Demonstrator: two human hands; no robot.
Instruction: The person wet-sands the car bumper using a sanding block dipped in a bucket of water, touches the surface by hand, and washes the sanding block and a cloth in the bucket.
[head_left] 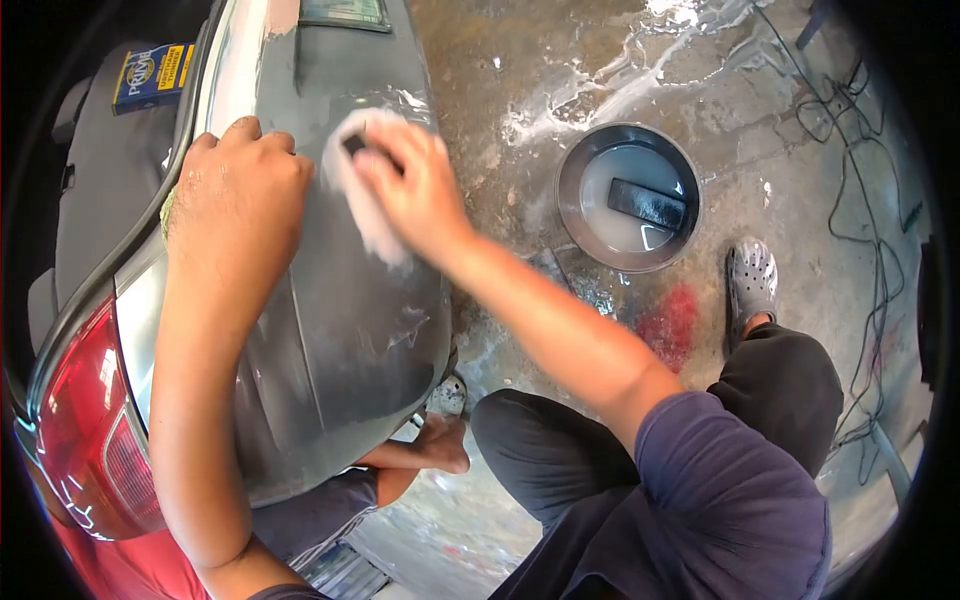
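Right grip around dark block, on grey car panel; left grip at panel edge.

A person's left arm reaching far along the left side, left hand curled with its back upward, right arm extended slantwise far and left, right hand blurred, its fingers and thumb bent inward

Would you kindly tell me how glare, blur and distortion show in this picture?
Head view: wide-lens bowing with black, rounded corners; bright glare on the wet floor and the tail light; the right hand looks softly blurred, the left hand crisper.
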